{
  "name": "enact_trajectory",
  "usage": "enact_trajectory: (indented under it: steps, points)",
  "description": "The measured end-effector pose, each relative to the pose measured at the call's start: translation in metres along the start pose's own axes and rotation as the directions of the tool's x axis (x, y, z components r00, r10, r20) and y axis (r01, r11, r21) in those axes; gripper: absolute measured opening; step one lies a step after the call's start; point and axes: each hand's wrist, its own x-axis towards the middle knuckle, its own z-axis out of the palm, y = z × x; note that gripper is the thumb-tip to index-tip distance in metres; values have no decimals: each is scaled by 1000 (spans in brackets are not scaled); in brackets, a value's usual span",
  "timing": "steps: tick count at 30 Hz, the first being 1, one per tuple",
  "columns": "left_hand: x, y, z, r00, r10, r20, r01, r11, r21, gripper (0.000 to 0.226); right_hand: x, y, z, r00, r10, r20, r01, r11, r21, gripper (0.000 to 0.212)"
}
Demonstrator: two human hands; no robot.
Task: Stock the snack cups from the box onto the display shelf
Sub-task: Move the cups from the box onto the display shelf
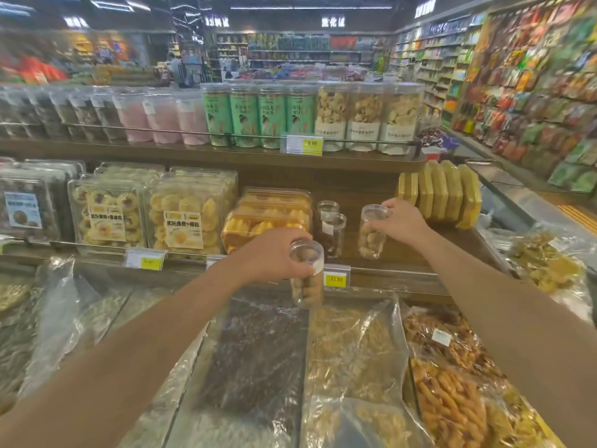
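Both hands loaded, one snack cup each.

- Left hand (274,255): fingers (302,270) clamped round the lid end of the left cup (307,286), a clear tub of pale brown snack pieces. The cup hangs roughly upright in front of the shelf edge, over the bagged bulk snacks (352,347) and just beside the yellow 23.80 price tag (336,279). It is not on the shelf.
- Right hand (402,223): fingers wrapped round the upper part of the right cup (371,234), which has the same clear body and the same filling. The cup is tilted slightly and sits over the board of the lower display shelf (407,253). Can't tell if its base touches the wood.
- Shelved cups (332,229): two clear ones already stand upright on that shelf, one behind the other. They are between the orange-filled clear tub (268,218) and the right cup, and apart from both.
- Right of the right hand is a row of yellow packs (442,192) standing on edge at the shelf end.
- Left along the same shelf are clear clamshell packs of cookies (181,215).
- The upper shelf (226,156) holds green-label jars (258,114) and clear jars of pale chunks (365,114) behind a rail, with a 9.90 tag (311,143).

The background is motion-blurred and the labels there are unreadable.
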Motion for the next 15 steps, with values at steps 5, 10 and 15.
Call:
enact_trajectory:
  steps: [5,10,15]
  points:
    - [33,-5,-2,1000,13,-7,-13,1000,25,68,33,8,21,1000,5,-7,-4,999,46,23]
    - [62,-8,-4,999,41,-15,-41,998,39,58,72,12,39,998,-33,-45,34,999,29,29]
    - [90,-16,-1,998,59,-11,-58,997,41,62,102,25,60,1000,19,-18,-16,991,136,81]
